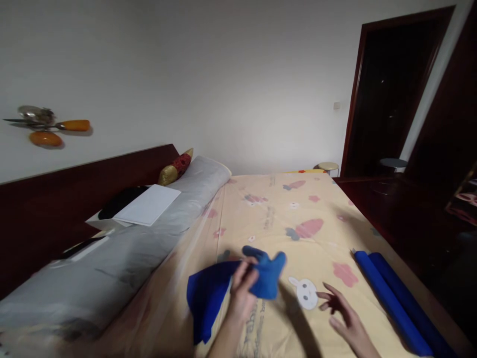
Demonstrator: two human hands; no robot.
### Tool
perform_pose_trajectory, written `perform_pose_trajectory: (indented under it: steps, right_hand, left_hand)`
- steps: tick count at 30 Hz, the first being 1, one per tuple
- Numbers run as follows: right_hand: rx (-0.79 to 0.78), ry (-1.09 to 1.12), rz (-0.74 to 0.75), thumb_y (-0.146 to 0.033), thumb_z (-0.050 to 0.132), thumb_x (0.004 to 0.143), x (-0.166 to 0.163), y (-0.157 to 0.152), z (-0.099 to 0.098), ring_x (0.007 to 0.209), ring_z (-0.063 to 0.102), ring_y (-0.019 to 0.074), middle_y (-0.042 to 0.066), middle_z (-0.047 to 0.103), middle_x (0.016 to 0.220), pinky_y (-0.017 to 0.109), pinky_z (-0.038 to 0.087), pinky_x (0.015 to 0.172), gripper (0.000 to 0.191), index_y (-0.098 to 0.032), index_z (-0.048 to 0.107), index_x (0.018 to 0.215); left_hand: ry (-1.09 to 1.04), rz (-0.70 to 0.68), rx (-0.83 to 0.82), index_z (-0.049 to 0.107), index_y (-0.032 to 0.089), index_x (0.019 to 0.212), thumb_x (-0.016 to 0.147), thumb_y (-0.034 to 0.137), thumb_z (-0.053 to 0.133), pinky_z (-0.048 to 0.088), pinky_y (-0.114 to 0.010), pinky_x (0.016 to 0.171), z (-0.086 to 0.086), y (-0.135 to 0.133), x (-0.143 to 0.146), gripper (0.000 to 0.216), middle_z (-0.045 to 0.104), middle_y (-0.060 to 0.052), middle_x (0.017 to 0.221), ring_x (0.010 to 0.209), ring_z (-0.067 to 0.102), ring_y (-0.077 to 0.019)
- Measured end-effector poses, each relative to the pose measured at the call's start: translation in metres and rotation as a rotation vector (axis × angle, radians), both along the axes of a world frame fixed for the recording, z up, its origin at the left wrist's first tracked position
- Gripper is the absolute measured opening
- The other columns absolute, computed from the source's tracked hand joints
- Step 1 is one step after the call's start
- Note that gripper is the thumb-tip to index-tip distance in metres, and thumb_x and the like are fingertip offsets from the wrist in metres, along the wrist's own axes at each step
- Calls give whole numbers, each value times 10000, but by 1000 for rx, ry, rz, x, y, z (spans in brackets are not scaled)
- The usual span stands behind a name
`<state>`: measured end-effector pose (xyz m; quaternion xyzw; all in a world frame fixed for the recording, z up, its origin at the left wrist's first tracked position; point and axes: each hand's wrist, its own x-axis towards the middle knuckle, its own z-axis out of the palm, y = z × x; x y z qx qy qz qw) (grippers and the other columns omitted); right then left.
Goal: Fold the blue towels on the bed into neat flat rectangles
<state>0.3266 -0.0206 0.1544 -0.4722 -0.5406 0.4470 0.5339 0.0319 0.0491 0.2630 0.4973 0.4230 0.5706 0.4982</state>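
Near the front middle of the bed, my left hand (244, 286) is closed around a crumpled blue cloth (267, 278). Its folded ends stick out past my fingers, up and to the right. A darker blue piece of fabric (208, 296) lies spread to the left of that hand; whether my fingers also touch it, I cannot tell. My right hand (346, 318) hovers over the bedspread beside a printed rabbit face, with its fingers apart and nothing in them.
The cream patterned bedspread (253, 219) covers the bed. Two blue rolls (395, 303) lie along its right edge. A grey pillow (164, 248), a white flat box (149, 204) and a red-gold bolster (177, 168) line the headboard. Stools (328, 166) stand beyond.
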Motion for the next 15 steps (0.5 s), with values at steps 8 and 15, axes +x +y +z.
perform_pose_trajectory:
  steps: [8, 15]
  right_hand:
    - [-112, 163, -84, -541, 787, 556, -12, 5, -20, 1176, 572, 354, 63, 661, 1215, 472, 448, 1020, 706, -307, 586, 1192]
    - [-208, 259, -540, -563, 568, 765, 85, -32, -80, 1094, 635, 323, 42, 708, 1087, 480, 534, 931, 581, -402, 467, 1313]
  left_hand:
    - [567, -575, -133, 685, 229, 1067, 689, 470, 709, 509, -347, 866, -61, 2, 31, 450, 700, -48, 1046, 949, 633, -209]
    - [922, 413, -479, 652, 198, 1028, 694, 341, 592, 308, -679, 1009, -123, 57, -107, 369, 545, -194, 1327, 1339, 344, -441]
